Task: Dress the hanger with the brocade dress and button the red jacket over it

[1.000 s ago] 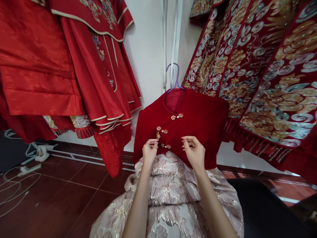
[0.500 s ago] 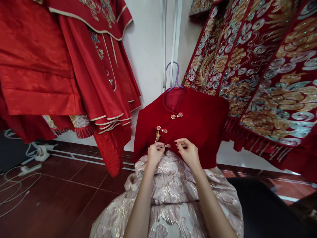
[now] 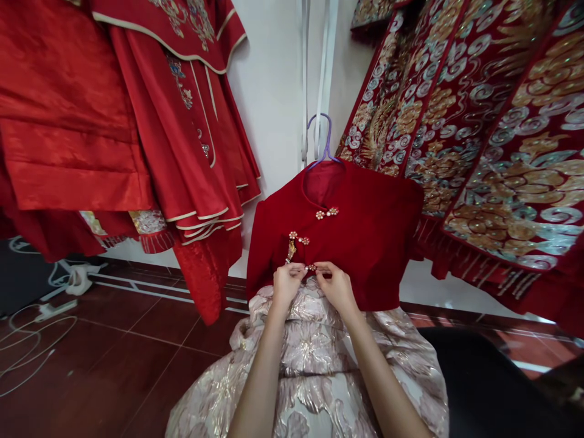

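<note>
A dark red velvet jacket (image 3: 365, 237) with a stand collar hangs on a purple hanger (image 3: 326, 137). Flower-shaped, pearl-centred clasps run down its front: the collar clasp (image 3: 327, 213), a middle clasp (image 3: 299, 238) with a gold tassel pendant (image 3: 291, 249) below it, and the lowest clasp (image 3: 311, 267). My left hand (image 3: 288, 285) pinches that lowest clasp at its left end, fingers closed. On its other side my right hand (image 3: 335, 286) is closed too, thumb and fingertips pinching at the clasp's right end. Beneath the jacket spreads a pale pink-and-gold brocade skirt (image 3: 310, 359).
Red garments (image 3: 182, 121) hang on the left, and an embroidered red robe (image 3: 483, 134) with beaded fringe hangs on the right. White straps (image 3: 325, 61) run down the wall behind the hanger. Cables (image 3: 36, 340) and a power strip (image 3: 57, 310) lie on the tiled floor. A black surface (image 3: 479, 377) is at lower right.
My right hand has moved left and slightly down, from beside the lowest clasp to its right end. My left hand has stayed almost in place.
</note>
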`<state>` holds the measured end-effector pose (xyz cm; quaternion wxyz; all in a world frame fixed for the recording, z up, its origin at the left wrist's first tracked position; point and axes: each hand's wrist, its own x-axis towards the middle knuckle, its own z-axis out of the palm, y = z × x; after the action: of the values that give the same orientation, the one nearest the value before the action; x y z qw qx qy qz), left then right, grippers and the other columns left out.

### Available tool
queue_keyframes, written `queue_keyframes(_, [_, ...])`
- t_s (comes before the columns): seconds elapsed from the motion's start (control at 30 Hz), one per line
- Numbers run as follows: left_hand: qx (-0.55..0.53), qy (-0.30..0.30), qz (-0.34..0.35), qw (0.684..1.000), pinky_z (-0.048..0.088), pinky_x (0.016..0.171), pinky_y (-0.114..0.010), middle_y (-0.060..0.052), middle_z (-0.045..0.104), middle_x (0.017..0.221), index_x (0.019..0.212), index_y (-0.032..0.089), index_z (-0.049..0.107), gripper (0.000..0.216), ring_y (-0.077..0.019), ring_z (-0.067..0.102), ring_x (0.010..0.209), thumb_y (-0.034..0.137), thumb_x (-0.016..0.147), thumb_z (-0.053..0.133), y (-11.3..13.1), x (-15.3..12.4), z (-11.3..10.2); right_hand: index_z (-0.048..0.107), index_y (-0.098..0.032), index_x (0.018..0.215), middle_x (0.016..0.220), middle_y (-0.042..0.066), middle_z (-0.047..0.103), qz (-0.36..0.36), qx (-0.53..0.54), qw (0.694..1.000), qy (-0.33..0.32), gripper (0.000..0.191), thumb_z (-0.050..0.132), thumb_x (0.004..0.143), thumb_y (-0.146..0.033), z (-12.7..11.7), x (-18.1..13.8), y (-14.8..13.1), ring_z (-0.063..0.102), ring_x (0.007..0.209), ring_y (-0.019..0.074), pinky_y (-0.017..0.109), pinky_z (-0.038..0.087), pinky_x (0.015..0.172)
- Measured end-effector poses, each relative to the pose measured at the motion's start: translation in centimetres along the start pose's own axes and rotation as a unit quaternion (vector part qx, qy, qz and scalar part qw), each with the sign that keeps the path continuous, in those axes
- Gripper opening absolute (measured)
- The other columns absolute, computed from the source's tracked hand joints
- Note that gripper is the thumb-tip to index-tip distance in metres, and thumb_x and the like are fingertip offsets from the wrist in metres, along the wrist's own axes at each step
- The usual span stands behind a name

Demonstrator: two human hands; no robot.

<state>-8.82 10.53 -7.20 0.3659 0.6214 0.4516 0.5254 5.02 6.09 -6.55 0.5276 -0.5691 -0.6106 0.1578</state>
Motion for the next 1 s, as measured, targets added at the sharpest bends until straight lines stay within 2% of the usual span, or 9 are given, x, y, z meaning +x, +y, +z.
queue_keyframes(0.13, [0.0, -0.001, 0.012, 1.0, 0.055, 0.074, -0.03, -0.008, 0.074, 0.081, 0.079, 0.015, 0.071, 0.009, -0.0165, 0.07, 0.073, 0.017, 0.071, 0.071, -0.2, -0.1, 0.0, 0.065, -0.017, 0.095, 0.097, 0.008, 0.068, 0.005, 0.023, 1.0, 0.008, 0.023, 0.05, 0.079, -0.025, 0.1, -0.1, -0.1, 0.065, 0.085, 0.0181, 0.03, 0.056, 0.072])
queue_keyframes(0.47, [0.001, -0.015, 0.041, 0.999, 0.055, 0.07, -0.028, -0.006, 0.073, 0.076, 0.076, 0.016, 0.068, 0.008, -0.0158, 0.069, 0.07, 0.019, 0.07, 0.072, 0.2, -0.2, -0.2, 0.064, -0.017, 0.091, 0.084, 0.006, 0.068, 0.019, 0.056, 0.998, 0.013, 0.021, 0.053, 0.077, -0.025, 0.6, -0.1, 0.4, 0.065, 0.077, 0.0164, 0.03, 0.055, 0.071])
queue_keyframes(0.7, [0.008, 0.01, 0.059, 0.998, 0.054, 0.071, -0.027, -0.005, 0.072, 0.075, 0.076, 0.017, 0.067, 0.011, -0.0151, 0.068, 0.069, 0.027, 0.073, 0.071, -0.3, -0.1, -0.1, 0.065, -0.017, 0.09, 0.081, 0.005, 0.068, 0.03, 0.074, 0.997, 0.019, 0.022, 0.055, 0.076, -0.03, 0.7, -0.1, 0.1, 0.065, 0.074, 0.0159, 0.03, 0.055, 0.072])
queue_keyframes(0.8, [-0.018, 0.011, 0.046, 0.999, 0.053, 0.071, -0.027, -0.005, 0.071, 0.075, 0.076, 0.016, 0.068, 0.013, -0.0148, 0.068, 0.069, 0.027, 0.071, 0.071, -0.4, -0.1, 0.0, 0.064, -0.018, 0.088, 0.079, 0.005, 0.067, 0.032, 0.083, 0.996, 0.016, 0.021, 0.056, 0.076, -0.033, 0.6, -0.1, -0.1, 0.064, 0.073, 0.0163, 0.03, 0.055, 0.07])
queue_keyframes(0.87, [-0.057, -0.007, 0.023, 0.998, 0.053, 0.07, -0.026, -0.006, 0.071, 0.075, 0.076, 0.015, 0.068, 0.015, -0.0146, 0.067, 0.068, 0.027, 0.068, 0.073, -0.2, -0.2, 0.0, 0.061, -0.018, 0.087, 0.079, 0.004, 0.065, 0.03, 0.087, 0.996, 0.01, 0.02, 0.057, 0.073, -0.032, 0.5, -0.1, -0.1, 0.062, 0.074, 0.0163, 0.029, 0.054, 0.069])
queue_keyframes(1.0, [-0.144, -0.082, -0.033, 0.986, 0.054, 0.066, -0.026, -0.006, 0.071, 0.071, 0.074, 0.013, 0.068, 0.02, -0.0141, 0.065, 0.064, 0.032, 0.069, 0.071, 0.8, -0.1, 0.3, 0.051, -0.02, 0.086, 0.077, 0.001, 0.059, 0.013, 0.054, 0.998, 0.008, 0.025, 0.061, 0.063, -0.025, 0.5, -0.2, 0.1, 0.057, 0.069, 0.0157, 0.026, 0.05, 0.062])
